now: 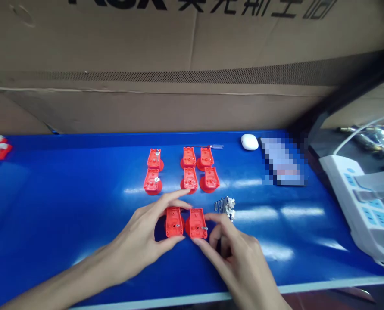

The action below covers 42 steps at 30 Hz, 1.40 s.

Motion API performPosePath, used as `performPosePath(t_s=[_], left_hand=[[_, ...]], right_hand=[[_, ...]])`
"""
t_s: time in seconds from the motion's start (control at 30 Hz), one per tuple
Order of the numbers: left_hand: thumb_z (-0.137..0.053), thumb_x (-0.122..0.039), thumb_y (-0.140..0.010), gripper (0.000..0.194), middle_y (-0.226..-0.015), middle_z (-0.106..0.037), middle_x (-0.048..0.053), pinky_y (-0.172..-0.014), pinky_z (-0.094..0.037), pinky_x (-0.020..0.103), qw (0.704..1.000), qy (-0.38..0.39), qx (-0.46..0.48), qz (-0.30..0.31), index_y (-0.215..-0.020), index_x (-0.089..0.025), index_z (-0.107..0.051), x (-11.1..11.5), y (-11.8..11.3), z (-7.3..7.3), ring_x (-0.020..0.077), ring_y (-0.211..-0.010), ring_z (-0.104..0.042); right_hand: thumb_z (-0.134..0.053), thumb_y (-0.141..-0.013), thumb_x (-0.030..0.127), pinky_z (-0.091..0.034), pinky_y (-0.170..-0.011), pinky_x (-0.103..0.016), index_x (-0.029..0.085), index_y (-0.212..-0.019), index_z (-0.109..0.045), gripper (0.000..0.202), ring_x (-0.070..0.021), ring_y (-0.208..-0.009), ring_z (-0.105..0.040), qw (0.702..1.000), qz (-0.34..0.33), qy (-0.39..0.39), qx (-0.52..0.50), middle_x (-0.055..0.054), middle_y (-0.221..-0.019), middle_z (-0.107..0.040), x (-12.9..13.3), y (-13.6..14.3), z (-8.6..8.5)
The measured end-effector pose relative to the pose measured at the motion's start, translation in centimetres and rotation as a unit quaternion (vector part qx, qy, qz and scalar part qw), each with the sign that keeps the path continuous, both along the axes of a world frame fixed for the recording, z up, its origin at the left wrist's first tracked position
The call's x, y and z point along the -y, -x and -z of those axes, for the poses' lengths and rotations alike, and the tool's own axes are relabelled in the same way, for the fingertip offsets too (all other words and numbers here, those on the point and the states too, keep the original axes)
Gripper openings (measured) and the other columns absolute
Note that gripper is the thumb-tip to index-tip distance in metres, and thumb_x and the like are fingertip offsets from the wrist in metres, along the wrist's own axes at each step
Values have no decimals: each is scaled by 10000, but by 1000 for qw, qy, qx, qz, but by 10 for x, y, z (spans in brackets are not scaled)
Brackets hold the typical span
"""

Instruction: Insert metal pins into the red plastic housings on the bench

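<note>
My left hand (pixel 143 234) is around a red plastic housing (pixel 170 224), thumb at its near edge and fingers at the far side. Close beside it stands a second red plastic housing (pixel 195 220), gripped between the thumb and index finger of my right hand (pixel 238 254). A small metal pin (pixel 205 228) sticks out at the right of this second housing. Farther back, several more red housings (pixel 189 157) stand in two rows, the left pair carrying small pale pieces. A little heap of metal pins (pixel 226 206) lies to the right, beyond my right hand.
A screwdriver (pixel 216 147) lies behind the housings on the blue tabletop (pixel 82 181). Toward the back right are a white case (pixel 249 142) and a blurred-out flat device (pixel 284 161). A white power strip (pixel 360 206) borders the right side, and cardboard (pixel 166 112) stands behind.
</note>
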<state>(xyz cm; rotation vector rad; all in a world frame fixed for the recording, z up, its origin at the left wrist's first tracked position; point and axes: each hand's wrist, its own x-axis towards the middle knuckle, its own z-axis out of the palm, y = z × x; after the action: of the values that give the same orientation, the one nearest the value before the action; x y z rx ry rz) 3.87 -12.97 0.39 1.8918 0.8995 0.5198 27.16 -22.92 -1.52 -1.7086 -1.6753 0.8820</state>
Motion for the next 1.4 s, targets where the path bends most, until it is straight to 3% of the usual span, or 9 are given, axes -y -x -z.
performPosePath(t_s=[0.27,0.47,0.63,0.77,0.87,1.0,1.4], left_hand=[[-808,-116,-937,873,-1525,-710,64,-1168,-623,489,1000,-1,-15,-3,-1676,-388,-429,2,1,1,268,-1325,-758],[-791,-121,-939,832,-1481,-736,64,-1161,-624,488,1000,-17,-22,-6,-1656,-371,-451,1,0,2,266,-1323,-754],[-808,-174,-950,815,-1502,-715,49,-1173,-611,496,1000,-9,-23,-5,-1647,-392,-444,3,2,4,268,-1338,-738],[-796,-234,-988,740,-1501,-714,11,-1156,-623,456,999,19,-34,-18,-1616,-437,-463,5,1,3,253,-1335,-735],[-796,-234,-994,737,-1501,-713,-15,-1184,-604,439,999,26,-31,-23,-1612,-456,-462,6,0,2,242,-1358,-723],[-796,-224,-988,710,-1494,-716,-32,-1177,-607,419,999,20,-39,-22,-1585,-460,-493,7,-1,1,235,-1357,-724],[-784,-170,-960,829,-1568,-684,-13,-1192,-604,427,999,39,-33,15,-1652,-460,-432,2,1,-4,251,-1393,-715]], right_hand=[[-636,-1116,408,-486,-556,-233,318,-1513,-529,420,-119,-547,-563,1000,-17,9,-18,88,-746,-595,-2,-22,-12],[-601,-1127,393,-563,-732,-313,319,-1382,-673,275,-178,-802,-682,985,13,-98,142,-31,-1036,-635,-15,-45,-20],[-554,-1145,380,-593,-775,-354,307,-1366,-674,262,-214,-896,-704,978,6,-93,187,-60,-1111,-637,-18,-40,-16],[-538,-1132,321,-588,-695,-320,303,-1323,-663,229,-228,-963,-721,978,-29,-85,189,-71,-1133,-651,-13,-35,-19],[-574,-1109,336,-582,-614,-287,303,-1392,-632,291,-227,-945,-733,979,-36,-80,182,-91,-1173,-657,-7,-31,-20],[-564,-1126,362,-612,-630,-294,313,-1523,-556,400,-216,-902,-748,983,-51,-79,156,-109,-1230,-667,-3,-22,-16],[-582,-1106,334,-555,-580,-285,205,-1325,-632,259,-208,-761,-682,976,24,-149,155,-45,-912,-644,3,12,3]])
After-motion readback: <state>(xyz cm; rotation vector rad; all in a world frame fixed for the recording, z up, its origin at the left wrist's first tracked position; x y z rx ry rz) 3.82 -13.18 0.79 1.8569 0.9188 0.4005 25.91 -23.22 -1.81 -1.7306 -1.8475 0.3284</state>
